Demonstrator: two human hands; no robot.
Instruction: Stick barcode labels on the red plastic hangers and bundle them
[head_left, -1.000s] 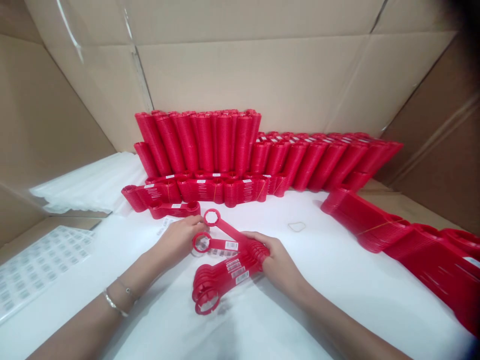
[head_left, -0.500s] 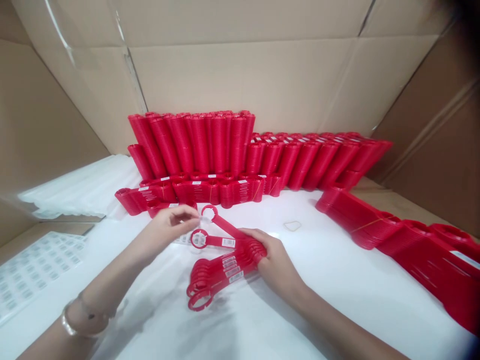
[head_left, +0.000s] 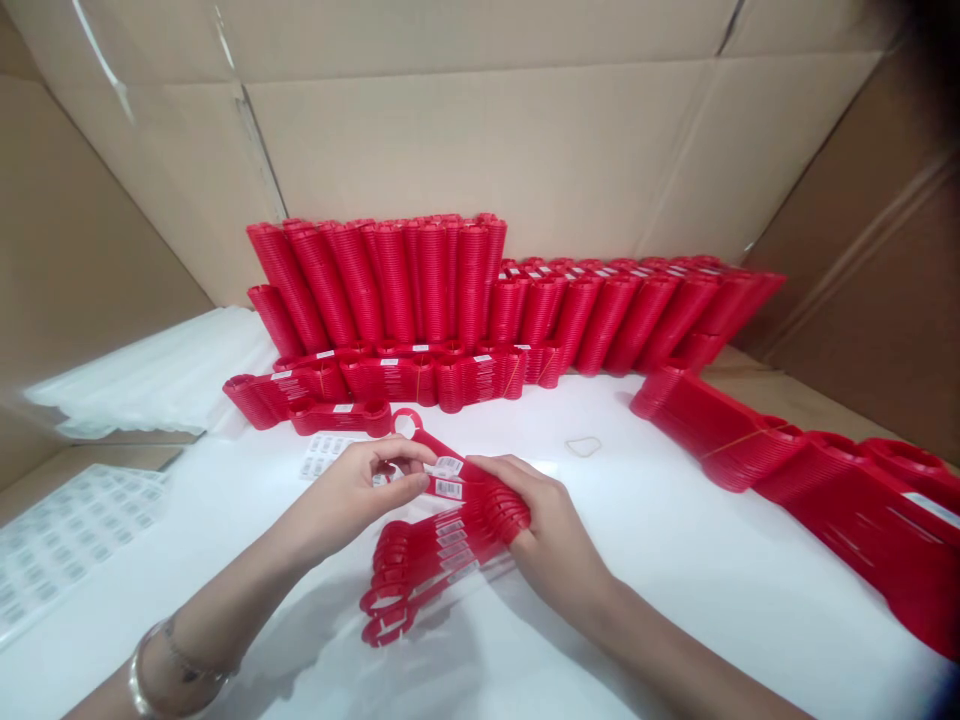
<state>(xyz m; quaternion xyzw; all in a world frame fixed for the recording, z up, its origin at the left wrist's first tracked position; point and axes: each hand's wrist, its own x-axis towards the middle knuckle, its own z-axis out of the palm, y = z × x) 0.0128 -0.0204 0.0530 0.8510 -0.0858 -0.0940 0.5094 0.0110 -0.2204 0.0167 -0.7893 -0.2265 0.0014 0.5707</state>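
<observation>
My right hand (head_left: 559,530) is closed round the gathered ends of a fanned stack of red plastic ring-ended pieces (head_left: 420,550). Barcode stickers show on several of their flat handles. At the stack's upper side, one piece (head_left: 409,422) spreads away from the others with its ring outward. My left hand (head_left: 375,490) pinches a barcode sticker (head_left: 450,466) by its left end, just over the upper pieces. Directly below that, a handle carries another barcode label (head_left: 448,488). Part of the sticker sheet (head_left: 322,452) lies behind my left hand, partly hidden by it.
Tall stacks of red pieces (head_left: 431,280) line the back, with rubber-banded bundles (head_left: 390,378) in front. More banded bundles (head_left: 750,440) lie along the right. Sticker sheets (head_left: 67,530) and clear plastic sheeting (head_left: 165,370) lie left. A loose rubber band (head_left: 583,446) rests on the white surface.
My left hand has moved right and slightly down, bringing the barcode sticker over the upper handles. The lower pieces in my right hand have fanned slightly wider.
</observation>
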